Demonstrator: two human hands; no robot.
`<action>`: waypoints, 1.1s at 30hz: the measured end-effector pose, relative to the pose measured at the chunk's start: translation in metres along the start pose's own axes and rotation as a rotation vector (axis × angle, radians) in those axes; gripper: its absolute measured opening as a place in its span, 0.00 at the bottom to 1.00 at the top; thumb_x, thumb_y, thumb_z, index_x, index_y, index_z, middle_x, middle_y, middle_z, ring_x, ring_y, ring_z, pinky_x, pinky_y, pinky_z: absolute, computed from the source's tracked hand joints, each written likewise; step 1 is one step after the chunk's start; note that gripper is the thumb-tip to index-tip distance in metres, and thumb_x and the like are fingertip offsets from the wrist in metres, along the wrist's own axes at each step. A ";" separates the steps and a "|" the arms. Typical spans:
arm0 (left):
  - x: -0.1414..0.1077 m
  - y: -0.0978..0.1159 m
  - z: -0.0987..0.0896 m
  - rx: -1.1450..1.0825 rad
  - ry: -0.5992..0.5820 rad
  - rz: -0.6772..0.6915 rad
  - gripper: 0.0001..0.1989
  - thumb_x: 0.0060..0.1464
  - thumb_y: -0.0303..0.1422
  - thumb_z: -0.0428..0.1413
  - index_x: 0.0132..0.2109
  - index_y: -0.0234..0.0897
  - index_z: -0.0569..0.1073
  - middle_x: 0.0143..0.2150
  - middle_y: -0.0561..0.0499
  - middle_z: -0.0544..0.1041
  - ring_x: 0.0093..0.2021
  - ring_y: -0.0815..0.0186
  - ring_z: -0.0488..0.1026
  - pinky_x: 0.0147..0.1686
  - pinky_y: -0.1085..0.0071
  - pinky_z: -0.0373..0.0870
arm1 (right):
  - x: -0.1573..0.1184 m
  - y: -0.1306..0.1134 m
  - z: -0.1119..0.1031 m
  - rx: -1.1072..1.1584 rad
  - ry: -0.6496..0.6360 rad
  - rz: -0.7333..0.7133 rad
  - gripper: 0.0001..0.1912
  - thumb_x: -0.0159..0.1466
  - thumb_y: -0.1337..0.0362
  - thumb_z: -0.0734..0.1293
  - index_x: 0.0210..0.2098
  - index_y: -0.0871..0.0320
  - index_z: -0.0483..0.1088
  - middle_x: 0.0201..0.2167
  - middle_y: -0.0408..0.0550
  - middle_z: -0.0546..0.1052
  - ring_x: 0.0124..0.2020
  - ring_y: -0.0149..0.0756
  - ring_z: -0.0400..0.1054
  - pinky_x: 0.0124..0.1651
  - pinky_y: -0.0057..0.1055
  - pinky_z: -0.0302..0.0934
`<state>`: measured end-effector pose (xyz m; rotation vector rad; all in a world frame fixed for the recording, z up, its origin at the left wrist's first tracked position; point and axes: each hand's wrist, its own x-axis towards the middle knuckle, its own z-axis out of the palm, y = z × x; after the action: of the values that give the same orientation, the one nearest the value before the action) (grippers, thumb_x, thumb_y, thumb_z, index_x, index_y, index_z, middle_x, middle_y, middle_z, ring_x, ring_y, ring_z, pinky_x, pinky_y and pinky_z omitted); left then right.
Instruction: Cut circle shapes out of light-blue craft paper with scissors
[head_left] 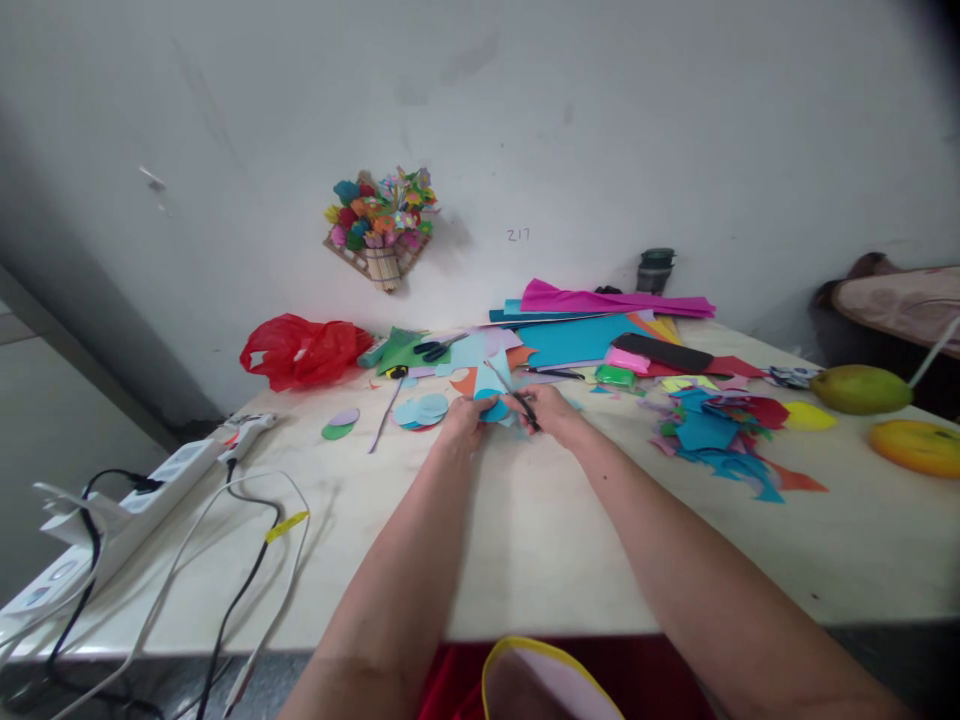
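Note:
In the middle of the table, my left hand point(466, 418) is closed on a piece of blue paper point(492, 406). My right hand point(553, 412) grips a pair of scissors point(528, 410) with dark handles, the blades pointing away from me beside the paper. Light blue paper point(487, 380) lies just beyond my fingers. Left of my left hand rests a pile of light blue paper circles point(421, 410). Farther left are a lilac paper circle point(346, 416) and a green circle point(337, 432), overlapping. Whether the blades are touching the paper is too small to tell.
A red plastic bag point(304, 350) and dark-handled scissors point(433, 350) lie at the back. Paper scraps point(705, 430) heap up on the right, near a green mango point(861, 388) and a yellow-orange fruit point(915, 446). Cables and a power strip point(161, 490) occupy the left side.

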<state>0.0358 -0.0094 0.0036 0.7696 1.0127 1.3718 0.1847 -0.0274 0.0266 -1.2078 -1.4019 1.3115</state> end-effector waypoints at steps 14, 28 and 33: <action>0.003 0.002 -0.014 -0.014 -0.070 0.109 0.11 0.39 0.28 0.71 0.31 0.33 0.78 0.28 0.46 0.80 0.33 0.61 0.79 0.35 0.70 0.72 | 0.021 0.014 -0.021 -0.182 0.321 -0.116 0.07 0.57 0.63 0.75 0.36 0.55 0.78 0.21 0.43 0.76 0.24 0.37 0.72 0.25 0.28 0.65; -0.001 0.017 -0.015 -0.146 -0.043 0.189 0.15 0.37 0.31 0.73 0.33 0.33 0.79 0.31 0.45 0.82 0.39 0.54 0.82 0.42 0.64 0.75 | 0.019 0.013 -0.028 -0.467 0.403 -0.158 0.14 0.57 0.58 0.74 0.43 0.52 0.79 0.31 0.46 0.81 0.35 0.42 0.75 0.32 0.29 0.64; -0.002 0.014 -0.014 -0.094 -0.088 0.183 0.19 0.33 0.36 0.75 0.33 0.32 0.79 0.30 0.43 0.82 0.38 0.53 0.82 0.40 0.64 0.75 | 0.018 0.014 -0.019 -0.175 0.197 -0.166 0.10 0.53 0.59 0.76 0.34 0.55 0.77 0.22 0.41 0.74 0.25 0.35 0.70 0.27 0.27 0.64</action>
<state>0.0179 -0.0117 0.0110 0.8609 0.8185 1.5176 0.2012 -0.0063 0.0134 -1.2683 -1.4613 0.9455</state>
